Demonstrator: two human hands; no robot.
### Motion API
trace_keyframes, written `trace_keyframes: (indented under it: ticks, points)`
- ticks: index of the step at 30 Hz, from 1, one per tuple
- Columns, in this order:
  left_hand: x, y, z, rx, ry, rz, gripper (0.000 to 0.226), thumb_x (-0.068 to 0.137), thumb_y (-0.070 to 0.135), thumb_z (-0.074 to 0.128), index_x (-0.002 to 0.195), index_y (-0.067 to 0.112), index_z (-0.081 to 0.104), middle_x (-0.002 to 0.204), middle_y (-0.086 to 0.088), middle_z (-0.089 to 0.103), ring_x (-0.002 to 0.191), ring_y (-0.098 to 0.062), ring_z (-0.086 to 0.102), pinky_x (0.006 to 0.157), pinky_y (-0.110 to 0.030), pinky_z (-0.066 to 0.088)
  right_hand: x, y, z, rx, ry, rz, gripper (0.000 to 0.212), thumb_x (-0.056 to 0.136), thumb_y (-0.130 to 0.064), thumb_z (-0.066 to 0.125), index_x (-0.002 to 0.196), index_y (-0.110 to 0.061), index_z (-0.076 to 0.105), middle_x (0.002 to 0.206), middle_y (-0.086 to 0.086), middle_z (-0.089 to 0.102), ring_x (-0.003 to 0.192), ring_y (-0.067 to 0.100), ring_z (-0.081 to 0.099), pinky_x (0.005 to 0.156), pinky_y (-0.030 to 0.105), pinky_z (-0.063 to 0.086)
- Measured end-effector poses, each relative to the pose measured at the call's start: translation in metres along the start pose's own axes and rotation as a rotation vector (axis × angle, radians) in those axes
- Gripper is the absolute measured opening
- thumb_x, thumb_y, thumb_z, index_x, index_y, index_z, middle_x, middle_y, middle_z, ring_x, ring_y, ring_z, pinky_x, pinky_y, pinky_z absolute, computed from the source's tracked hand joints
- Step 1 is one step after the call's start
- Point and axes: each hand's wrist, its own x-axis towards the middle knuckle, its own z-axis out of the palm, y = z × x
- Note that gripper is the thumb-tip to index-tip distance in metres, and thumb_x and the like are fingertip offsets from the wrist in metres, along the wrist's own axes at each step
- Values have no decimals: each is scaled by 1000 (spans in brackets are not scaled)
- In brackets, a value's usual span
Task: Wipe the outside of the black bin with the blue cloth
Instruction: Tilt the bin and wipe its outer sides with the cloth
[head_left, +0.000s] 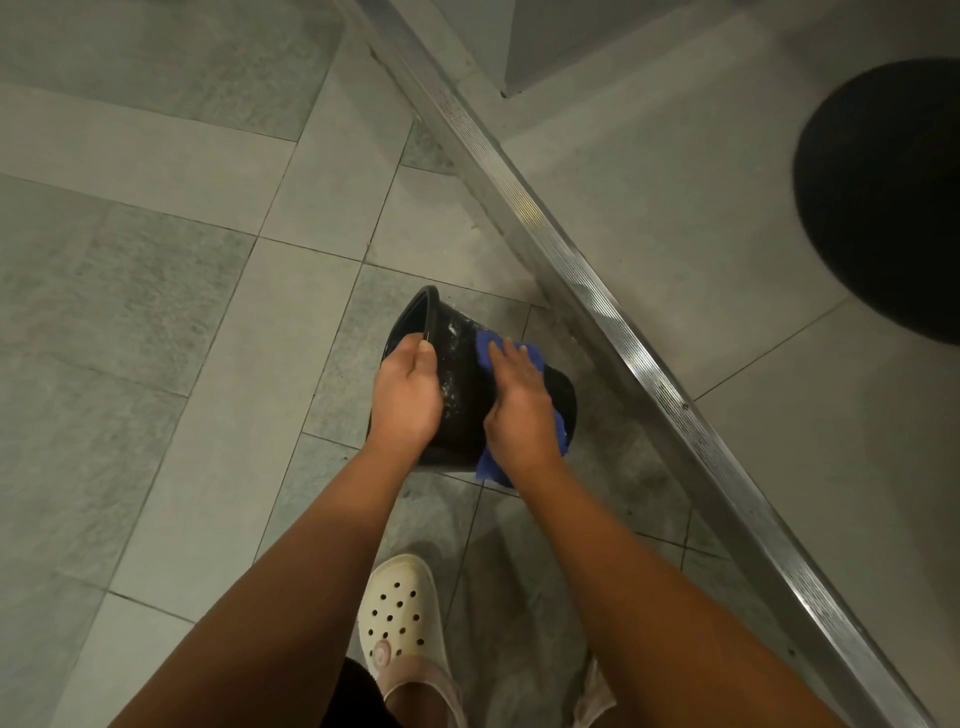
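Black bin (462, 395): tipped on its side on the tiled floor (156, 312), mouth turned to the left, just beside a metal threshold strip (597, 291).
Left hand (408, 397): closed over the bin's rim, fingers curled inside, so the bin is steadied.
Right hand (519, 405): laid flat with fingers spread, the blue cloth (485, 348) pressed under it against the bin's outer wall near the base.
Done so far: wiping is judged to be under way on the base end.
Left to do: pale streaks and specks are seen on the wall between the hands; the underside is hidden, so its state cannot be told.
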Motion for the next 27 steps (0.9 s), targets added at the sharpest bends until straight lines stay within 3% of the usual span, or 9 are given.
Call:
trace_keyframes:
  ticks: [5,9,14,16,19,23,27]
  points:
    - [2,-6,0,-48,-9,-42,34,98,28,35,116,11,58,105,-11,65,99,-24,61,94,-45,48,-40,6,1,58,2,-108,59,80,12,48,135,-8,42,145,14,37,139,28,22,115,48,20]
    - [-3,0,2,-127,-40,-47,27,100,19,35,98,13,61,90,-8,66,84,-16,63,77,-29,48,-23,-8,-1,34,-57,-219,59,79,11,49,134,-10,45,144,13,39,139,25,22,115,38,15]
    - [-1,3,0,-174,-50,-136,30,98,26,37,117,15,59,103,-11,66,96,-25,64,87,-45,53,-8,-11,-6,-33,90,-21,43,85,-2,54,127,-11,52,131,16,42,123,30,35,103,29,32]
    - [-2,4,2,-167,-38,-136,29,98,24,38,112,14,60,100,-11,66,93,-24,64,86,-47,53,-14,-3,-6,-8,159,-20,34,87,-6,54,120,-7,57,124,16,46,116,26,40,100,27,37]
    - [-3,2,6,-161,-45,-123,27,98,20,37,99,11,63,90,-14,66,83,-24,63,84,-48,54,-28,8,-2,97,226,21,30,87,-8,50,114,-2,60,122,16,54,117,16,42,106,16,28]
    - [-2,-3,6,-164,-60,-121,28,98,18,36,91,11,63,91,-22,66,82,-30,63,84,-51,52,-48,7,1,101,136,-181,32,83,-5,44,110,-7,60,121,12,59,121,23,46,107,36,34]
    - [-2,-1,7,-215,-69,-130,28,98,21,37,96,16,64,94,-18,67,91,-33,65,86,-51,53,-25,7,-5,111,112,-223,34,81,6,49,109,-7,64,121,14,61,120,30,51,106,41,36]
